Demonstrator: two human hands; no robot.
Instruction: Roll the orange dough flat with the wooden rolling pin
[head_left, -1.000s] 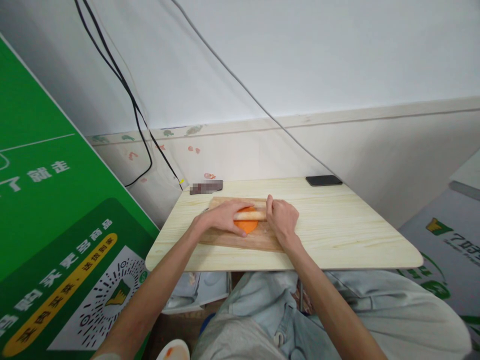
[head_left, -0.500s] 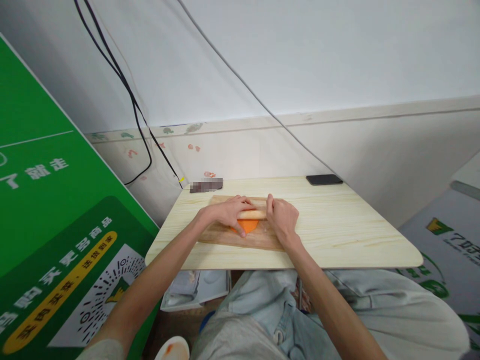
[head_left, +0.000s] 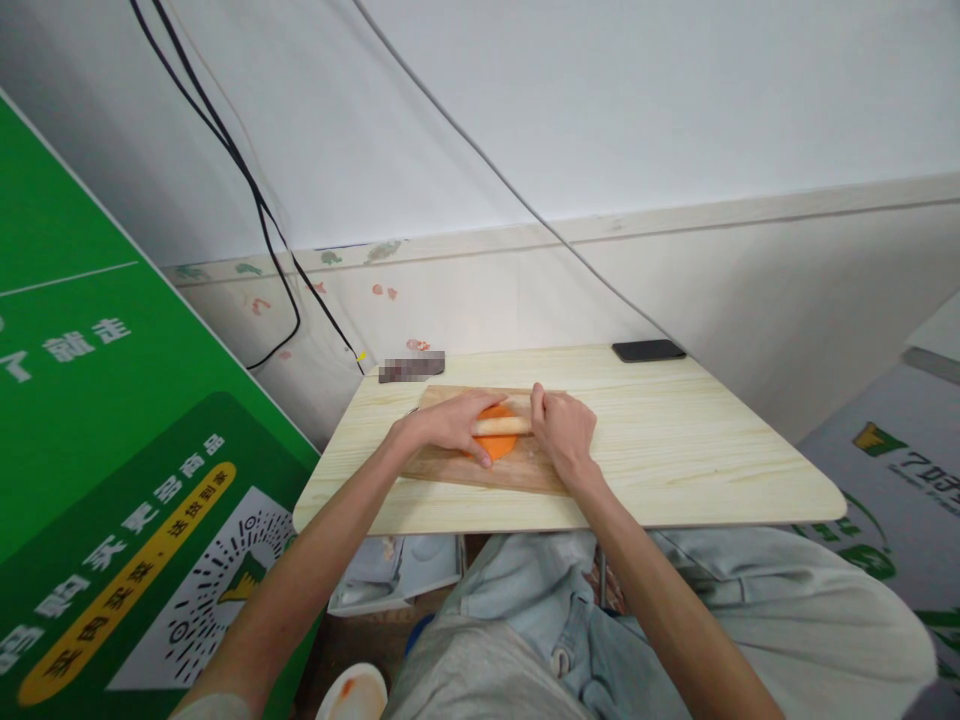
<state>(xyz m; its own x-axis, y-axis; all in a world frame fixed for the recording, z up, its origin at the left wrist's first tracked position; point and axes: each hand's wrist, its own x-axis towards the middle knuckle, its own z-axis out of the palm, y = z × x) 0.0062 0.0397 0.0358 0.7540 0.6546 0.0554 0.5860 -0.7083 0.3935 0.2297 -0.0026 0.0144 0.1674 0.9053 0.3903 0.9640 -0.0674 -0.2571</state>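
A flat orange piece of dough (head_left: 500, 449) lies on a wooden board (head_left: 465, 479). Across it rests a slim wooden rolling pin (head_left: 501, 427), with orange showing on both sides. My right hand (head_left: 564, 430) is wrapped in a fist round the pin's right end. My left hand (head_left: 454, 425) grips the dough's left side, the thumb at the near edge and the fingers at the far edge. The pin's left end meets this hand between thumb and fingers, and its tip is hidden.
The board sits on a pale wood-grain table (head_left: 697, 450) against the wall. A black phone (head_left: 649, 351) lies at the back right, a blurred-out dark object (head_left: 412, 367) at the back left. A green panel (head_left: 90, 400) stands at the left. Below is a stained white dish (head_left: 354, 692).
The dough has shifted slightly away from me under the pin, and orange now shows beyond the pin too. Both hands keep nearly the same places. The view has tilted slightly.
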